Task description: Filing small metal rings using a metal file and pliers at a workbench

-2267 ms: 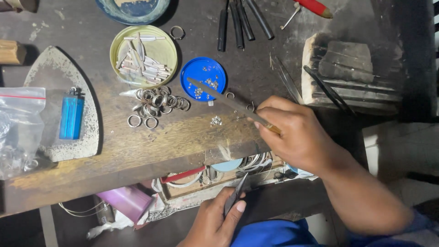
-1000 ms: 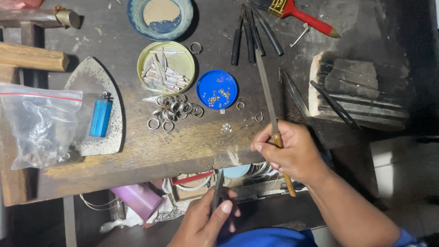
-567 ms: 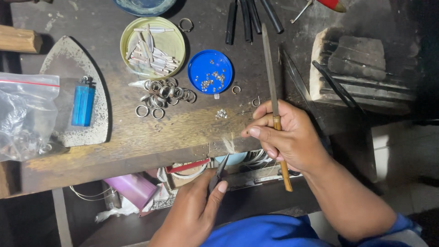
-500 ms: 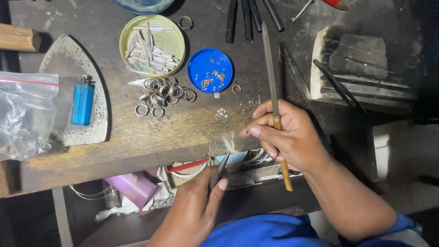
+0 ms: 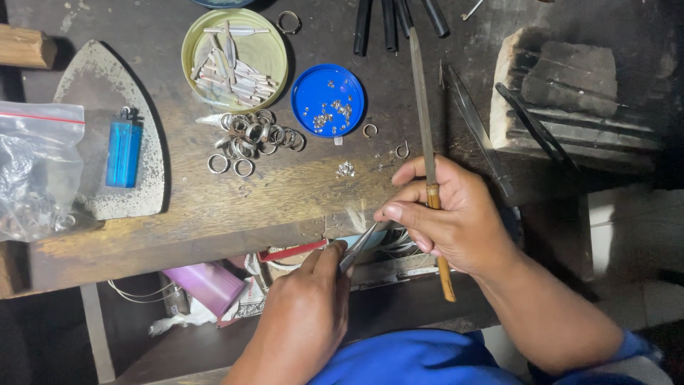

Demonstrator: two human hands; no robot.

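- A worker's left hand [image 5: 303,321], nearest the camera and just below the workbench's [image 5: 214,214] front edge, pinched a slim pair of pliers [image 5: 358,246] between thumb and fingers, their tip raised to the edge of the bench; whatever small piece they gripped was too small to make out.
- The right hand [image 5: 456,221] was closed around a long, narrow file [image 5: 426,142] with a wooden handle, index finger and thumb pressed together near the plier tip, the blade running away across the bench toward its far edge.
- The work in hand appeared to be filing a tiny metal piece held at the bench's front edge; the next move seemed to call for a steady plier grip and short, controlled strokes of the file.
- Just beyond the hands, a small glinting cluster [image 5: 345,169] and two loose rings lay on the bare wood.
- Further in, a heap of silver rings [image 5: 253,135] sat beside a blue lid [image 5: 328,100] holding small stones, with a pale green dish [image 5: 235,57] of metal strips behind it.
- Toward the left edge, a blue lighter [image 5: 123,153] rested on a grey pointed slab [image 5: 100,121], next to a clear plastic bag [image 5: 35,171].
- At the far edge lay several dark tool handles [image 5: 392,18]; a charred block [image 5: 563,93] stood at the right edge.
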